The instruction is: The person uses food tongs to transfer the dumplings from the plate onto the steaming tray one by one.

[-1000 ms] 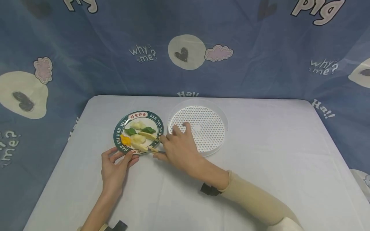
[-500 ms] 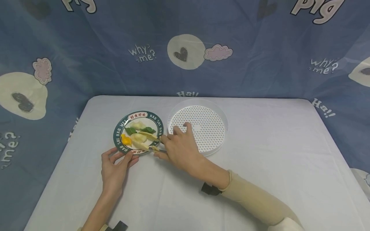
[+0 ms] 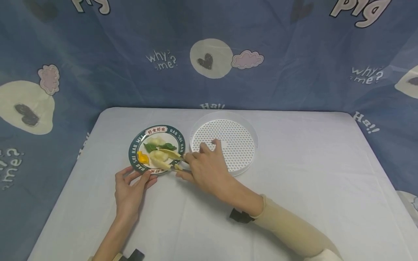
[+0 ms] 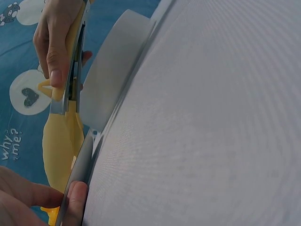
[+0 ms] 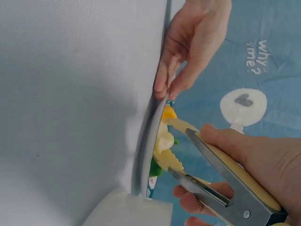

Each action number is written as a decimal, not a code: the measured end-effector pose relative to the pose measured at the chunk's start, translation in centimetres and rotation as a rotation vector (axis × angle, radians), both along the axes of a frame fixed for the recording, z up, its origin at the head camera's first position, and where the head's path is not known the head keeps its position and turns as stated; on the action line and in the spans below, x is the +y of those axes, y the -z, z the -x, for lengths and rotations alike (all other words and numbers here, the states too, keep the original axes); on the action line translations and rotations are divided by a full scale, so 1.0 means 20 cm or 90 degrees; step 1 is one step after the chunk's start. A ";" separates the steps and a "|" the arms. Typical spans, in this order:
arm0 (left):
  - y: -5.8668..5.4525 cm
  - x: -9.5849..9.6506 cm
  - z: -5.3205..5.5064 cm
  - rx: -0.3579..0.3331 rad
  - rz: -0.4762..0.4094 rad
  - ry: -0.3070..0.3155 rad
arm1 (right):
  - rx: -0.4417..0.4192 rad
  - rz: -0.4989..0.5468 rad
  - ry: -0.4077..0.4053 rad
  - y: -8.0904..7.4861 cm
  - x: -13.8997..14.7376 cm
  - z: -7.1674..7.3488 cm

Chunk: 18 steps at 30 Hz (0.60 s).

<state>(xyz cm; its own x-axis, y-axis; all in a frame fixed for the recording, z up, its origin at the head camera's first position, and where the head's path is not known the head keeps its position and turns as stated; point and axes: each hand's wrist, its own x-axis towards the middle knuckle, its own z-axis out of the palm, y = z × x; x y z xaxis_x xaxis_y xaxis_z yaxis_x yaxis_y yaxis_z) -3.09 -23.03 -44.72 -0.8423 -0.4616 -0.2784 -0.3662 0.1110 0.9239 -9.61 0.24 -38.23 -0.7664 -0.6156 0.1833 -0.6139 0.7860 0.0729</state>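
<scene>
My left hand (image 3: pixel 128 192) pinches the near rim of a round plate (image 3: pixel 133 145) with a green lettered border, thumb on top and fingers below. On the plate lie pale dumpling-shaped pieces, dark green pieces (image 3: pixel 150 147) and an orange-yellow piece (image 3: pixel 143 158). My right hand (image 3: pixel 209 168) grips metal tongs (image 5: pixel 211 157) with yellow handles and broad yellow tips, thumb on one arm and fingers on the other. The tips reach over the plate's right side, one on each side of a pale dumpling (image 3: pixel 158 156).
Just right of the plate, a round white tray with a perforated base (image 3: pixel 228 136) and raised rim stands partly beneath my right hand. Both rest on a white-covered table (image 3: pixel 303 174). A blue printed cloth (image 3: pixel 130 72) hangs behind the far edge.
My right hand and the tongs have shifted slightly right. The pale dumpling between the tips and a green piece have moved a little right too. My left hand stays at the plate.
</scene>
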 end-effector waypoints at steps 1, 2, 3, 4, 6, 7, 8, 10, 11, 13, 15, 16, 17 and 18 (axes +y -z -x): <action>0.00 0.00 0.00 -0.001 0.001 0.000 | -0.004 0.000 0.002 -0.01 0.01 0.00; 0.00 0.00 0.00 -0.001 0.001 -0.001 | -0.008 0.002 0.005 -0.01 0.01 -0.01; 0.00 0.00 0.00 -0.001 0.002 -0.001 | -0.009 0.002 0.007 -0.02 0.02 -0.01; 0.00 0.00 0.01 0.001 0.001 -0.002 | -0.009 0.002 0.008 -0.02 0.03 -0.01; 0.00 0.00 0.01 0.001 0.003 -0.003 | -0.011 0.006 0.008 -0.03 0.04 -0.02; 0.00 0.00 0.01 0.001 0.005 -0.003 | -0.012 0.009 0.007 -0.03 0.05 -0.02; 0.00 0.00 0.01 0.001 0.004 -0.004 | -0.012 0.011 0.007 -0.03 0.05 -0.02; 0.00 0.00 0.01 0.001 0.004 -0.004 | -0.014 0.014 0.006 -0.04 0.06 -0.03; 0.00 0.00 0.01 0.001 0.005 -0.004 | -0.016 0.016 0.006 -0.04 0.06 -0.03; 0.00 0.00 0.01 0.001 0.005 -0.005 | -0.022 0.022 0.005 -0.04 0.07 -0.03; 0.00 0.00 0.01 0.000 0.006 -0.004 | -0.024 0.026 0.003 -0.04 0.07 -0.04; 0.00 0.00 0.01 0.000 0.007 -0.003 | -0.024 0.028 0.002 -0.04 0.07 -0.04; 0.00 0.00 0.01 -0.001 0.006 -0.004 | -0.023 0.029 0.001 -0.04 0.07 -0.04; 0.00 0.00 0.01 -0.001 0.007 -0.004 | -0.022 0.031 0.000 -0.04 0.08 -0.04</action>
<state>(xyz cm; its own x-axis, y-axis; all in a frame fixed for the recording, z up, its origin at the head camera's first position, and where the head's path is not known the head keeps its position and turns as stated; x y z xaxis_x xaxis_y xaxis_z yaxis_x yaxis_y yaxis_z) -3.20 -22.93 -44.71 -0.8391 -0.4696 -0.2747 -0.3688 0.1198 0.9217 -8.81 1.77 -37.38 -0.7728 -0.6064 0.1870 -0.6153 0.7882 0.0133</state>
